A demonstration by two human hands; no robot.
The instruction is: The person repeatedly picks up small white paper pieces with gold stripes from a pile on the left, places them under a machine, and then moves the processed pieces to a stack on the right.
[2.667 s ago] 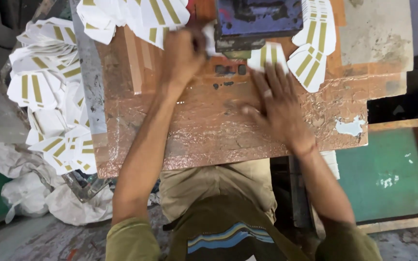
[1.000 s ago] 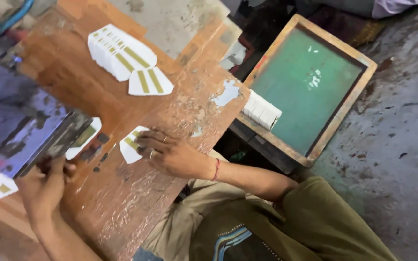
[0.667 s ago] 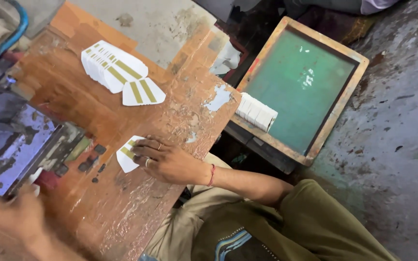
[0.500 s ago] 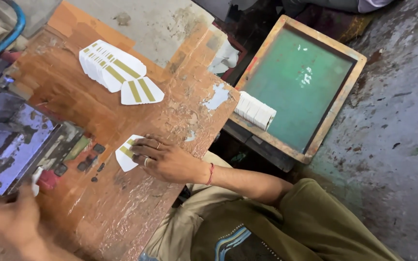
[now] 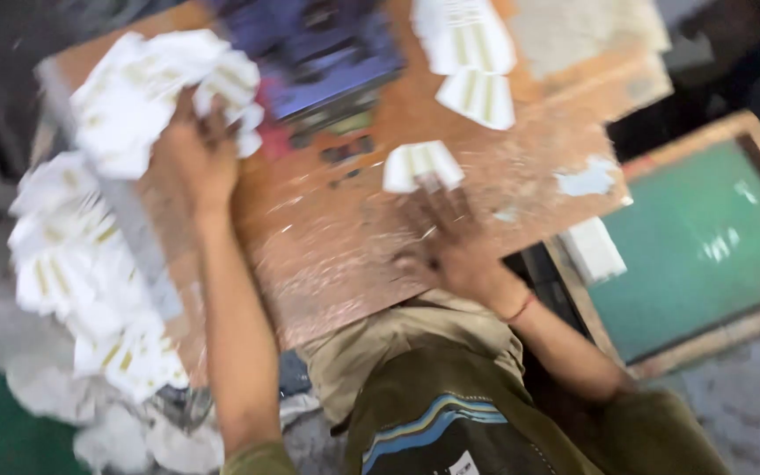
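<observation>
left hand [image 5: 204,154] grips a bunch of white cards [image 5: 156,97] near the table [image 5: 327,264] edge; right hand [image 5: 455,242] lies open, fingers [image 5: 437,189] touching one card [image 5: 422,164], bare wood around.

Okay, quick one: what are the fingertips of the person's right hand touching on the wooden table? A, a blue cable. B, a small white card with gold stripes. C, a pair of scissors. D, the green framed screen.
B: the right hand lies flat on the table with its fingertips on the small white striped card; the green screen sits apart, off to the side.
</observation>
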